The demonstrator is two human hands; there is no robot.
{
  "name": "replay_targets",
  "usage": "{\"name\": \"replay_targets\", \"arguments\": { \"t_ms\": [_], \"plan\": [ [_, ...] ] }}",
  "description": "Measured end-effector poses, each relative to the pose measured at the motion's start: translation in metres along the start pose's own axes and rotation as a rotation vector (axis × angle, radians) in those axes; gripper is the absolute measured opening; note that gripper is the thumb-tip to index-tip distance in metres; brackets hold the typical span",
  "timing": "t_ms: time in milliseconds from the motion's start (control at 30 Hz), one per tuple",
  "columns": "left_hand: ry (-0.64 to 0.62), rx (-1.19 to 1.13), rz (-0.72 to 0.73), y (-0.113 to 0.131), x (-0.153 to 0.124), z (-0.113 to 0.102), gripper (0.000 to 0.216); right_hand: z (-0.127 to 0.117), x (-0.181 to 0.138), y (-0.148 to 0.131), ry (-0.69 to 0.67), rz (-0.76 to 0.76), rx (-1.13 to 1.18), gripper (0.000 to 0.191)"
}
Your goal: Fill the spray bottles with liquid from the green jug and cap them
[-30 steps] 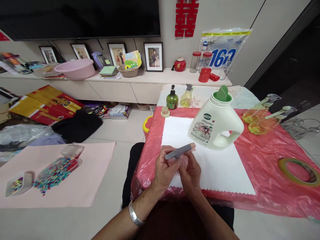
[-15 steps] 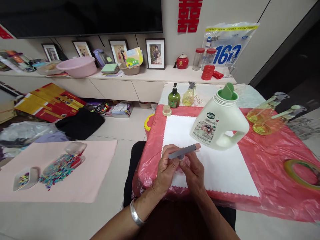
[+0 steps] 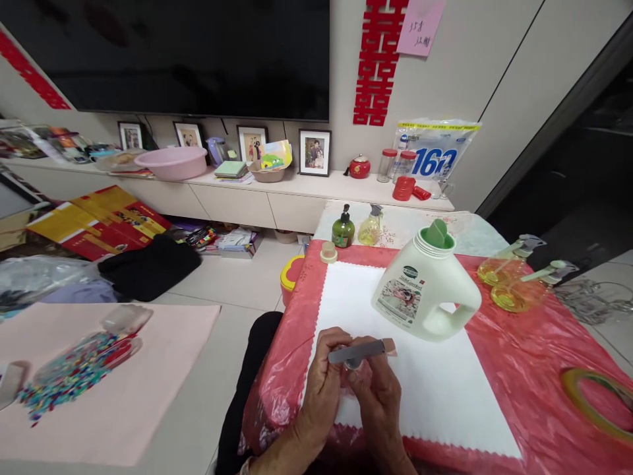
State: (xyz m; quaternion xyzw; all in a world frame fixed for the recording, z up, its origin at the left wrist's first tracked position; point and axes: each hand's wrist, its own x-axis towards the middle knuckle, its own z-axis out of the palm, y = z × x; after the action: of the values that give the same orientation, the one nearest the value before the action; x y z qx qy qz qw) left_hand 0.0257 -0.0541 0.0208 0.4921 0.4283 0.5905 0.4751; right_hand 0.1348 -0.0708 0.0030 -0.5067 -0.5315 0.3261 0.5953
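Between my two hands is a clear spray bottle with a grey head (image 3: 360, 353), seen from above. The head's pinkish tip points right. My left hand (image 3: 324, 379) is closed around the left side, fingers behind the head. My right hand (image 3: 378, 389) grips the right side, its thumb just below the head. My fingers hide most of the bottle's body. Beyond my hands, a large pale green detergent jug (image 3: 425, 290) stands on a white scalloped sheet (image 3: 445, 402). A green cap (image 3: 438, 233) sits tilted in its mouth.
A green pump bottle (image 3: 343, 229), a small spray bottle (image 3: 370, 227) and a pale cap (image 3: 328, 252) stand at the back left. Yellow-liquid spray bottles (image 3: 512, 297) and a tape roll (image 3: 598, 402) are on the right. Beads (image 3: 74, 376) lie on a pink sheet (image 3: 163, 382).
The view has tilted up, so the table and hands sit lower in the picture. My right thumb has shifted a little down from the grey head. Both hands keep hold of the bottle.
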Motion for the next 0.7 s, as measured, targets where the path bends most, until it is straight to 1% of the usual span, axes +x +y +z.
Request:
{"name": "replay_targets", "arguments": {
  "t_ms": [67,167,233,333,400,467,533,600,700],
  "plan": [
    [-0.009,-0.012,0.017,-0.001,0.0,-0.001,0.031,0.005,-0.005,0.002,0.073,0.022,-0.017,0.028],
    [-0.043,-0.049,-0.002,0.0,0.0,-0.001,0.032,0.007,-0.007,-0.001,0.089,0.104,0.013,0.032],
    [-0.07,-0.093,-0.031,0.002,0.0,-0.002,0.03,0.004,-0.004,-0.007,0.037,0.117,0.048,0.032],
    [-0.106,-0.155,-0.032,0.007,0.001,0.0,0.027,-0.004,0.004,-0.018,-0.129,0.065,0.127,0.033],
    [-0.121,-0.177,-0.018,0.009,0.002,0.002,0.025,-0.009,0.009,-0.022,-0.225,0.067,0.171,0.037],
    [-0.107,-0.183,-0.013,0.01,0.003,0.004,0.024,-0.012,0.011,-0.021,-0.255,0.091,0.183,0.037],
    [-0.074,-0.184,-0.022,0.008,0.003,0.005,0.024,-0.012,0.01,-0.016,-0.207,0.084,0.152,0.033],
    [-0.051,-0.173,-0.037,0.006,0.002,0.004,0.024,-0.01,0.007,-0.009,-0.121,0.064,0.096,0.029],
    [-0.054,-0.142,-0.058,0.003,0.001,0.0,0.026,-0.003,0.0,-0.004,0.01,0.113,0.024,0.033]
  ]
}}
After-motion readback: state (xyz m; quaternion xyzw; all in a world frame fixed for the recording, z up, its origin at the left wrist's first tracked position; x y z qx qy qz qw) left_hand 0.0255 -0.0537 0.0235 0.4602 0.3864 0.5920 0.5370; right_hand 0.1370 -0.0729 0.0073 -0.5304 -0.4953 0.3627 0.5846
